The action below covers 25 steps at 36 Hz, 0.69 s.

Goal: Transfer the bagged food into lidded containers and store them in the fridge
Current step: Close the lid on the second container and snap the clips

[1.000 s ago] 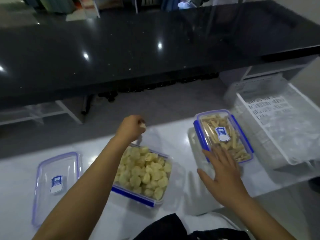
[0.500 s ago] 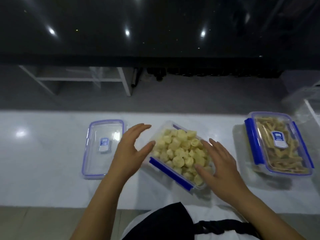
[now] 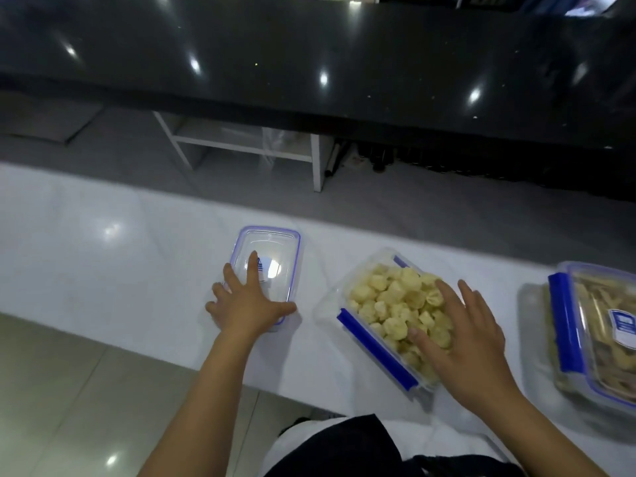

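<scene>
while the right hand (image 3: pixel 461 342) rests flat on the open container (image 3: pixel 389 315), the spread left hand (image 3: pixel 246 304) presses the lid (image 3: pixel 275 249), lying just left.

Clear glossy plastic lid (image 3: pixel 272 256); clear plastic container (image 3: pixel 375 325), blue clips; glossy white counter (image 3: pixel 103 270); polished black tabletop (image 3: pixel 309 56).

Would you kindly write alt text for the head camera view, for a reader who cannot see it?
A person's left hand lies spread on a loose clear lid on a white counter, while the right hand rests over an open container of pale yellow food pieces. A second, lidded container sits at the right.
</scene>
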Each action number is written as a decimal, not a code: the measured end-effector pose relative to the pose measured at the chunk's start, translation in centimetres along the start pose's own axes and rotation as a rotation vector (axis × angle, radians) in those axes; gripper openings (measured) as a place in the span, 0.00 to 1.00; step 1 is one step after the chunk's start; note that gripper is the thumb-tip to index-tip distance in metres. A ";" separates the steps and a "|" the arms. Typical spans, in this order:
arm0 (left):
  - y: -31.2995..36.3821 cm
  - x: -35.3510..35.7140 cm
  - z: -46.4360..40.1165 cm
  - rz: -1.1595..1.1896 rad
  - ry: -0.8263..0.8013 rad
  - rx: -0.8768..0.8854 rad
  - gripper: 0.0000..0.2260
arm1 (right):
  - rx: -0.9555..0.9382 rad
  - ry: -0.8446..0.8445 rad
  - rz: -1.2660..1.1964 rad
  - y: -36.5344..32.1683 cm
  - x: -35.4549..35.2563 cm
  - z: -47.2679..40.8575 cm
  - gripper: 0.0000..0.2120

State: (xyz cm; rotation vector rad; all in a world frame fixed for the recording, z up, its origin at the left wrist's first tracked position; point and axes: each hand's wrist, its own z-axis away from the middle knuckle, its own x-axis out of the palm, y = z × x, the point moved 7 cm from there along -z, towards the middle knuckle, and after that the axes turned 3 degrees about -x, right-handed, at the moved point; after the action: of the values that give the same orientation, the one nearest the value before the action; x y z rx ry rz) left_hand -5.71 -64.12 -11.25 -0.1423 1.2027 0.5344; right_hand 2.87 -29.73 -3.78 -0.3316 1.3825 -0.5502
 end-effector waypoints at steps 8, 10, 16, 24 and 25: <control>2.9 -4.7 5.4 0.452 -0.039 0.096 0.57 | -0.027 0.039 -0.640 -2.3 -4.3 0.1 0.29; 5.4 -6.4 8.7 0.475 0.030 0.219 0.57 | 0.014 -0.077 -0.961 -3.1 -4.5 -0.2 0.27; 13.1 -6.0 16.4 0.423 0.079 0.500 0.55 | 0.046 -0.168 -1.354 -4.1 -5.9 -1.0 0.25; 15.9 -3.6 18.2 0.554 -0.127 0.533 0.56 | 0.190 -0.097 -1.358 0.7 -6.9 -1.1 0.13; 15.8 -3.7 17.8 0.656 -0.199 0.501 0.54 | 0.202 -0.091 -1.352 1.5 -7.2 -1.3 0.14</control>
State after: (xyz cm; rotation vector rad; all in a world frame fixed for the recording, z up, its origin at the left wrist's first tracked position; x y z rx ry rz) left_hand 1.12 -44.83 1.38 0.7396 1.1406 0.7715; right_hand 1.22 -24.37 1.20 -1.1159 0.8368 -1.7265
